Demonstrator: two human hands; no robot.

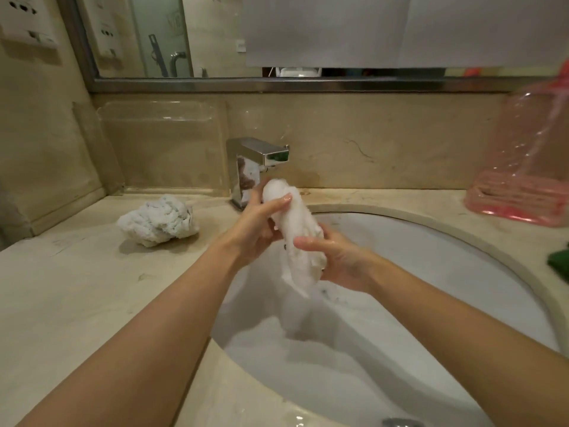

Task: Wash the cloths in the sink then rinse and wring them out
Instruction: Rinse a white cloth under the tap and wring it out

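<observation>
Right now both hands hold one rolled white cloth [295,238] up over the sink [462,241], just in front of the chrome tap [246,171]. The left hand [258,226] is curled round the upper end of the roll, thumb lying across its front; the right hand [335,260] is curled round the lower end, thumb on top, with a short tail of fabric hanging out beneath the palm. Neither hand is slack, and the two grips sit close together with only a little bare cloth between them.

By the look of it this is the wringing step. The cloth seems soaked: soft, limp and heavier than when dry, likely slippery against wet skin. It will bend anywhere it is not supported, so holding it at both ends of the roll, as here, suits an opposed twist. The loose tail below the right hand would stay wet unless the grip reaches further down.

A second white cloth [158,220] lies bunched in a lump on the countertop [77,288], well off to the left of the left hand and apart from it; it looks already wrung. Beyond the right hand, a pink plastic container [523,167] stands near the wall.
</observation>
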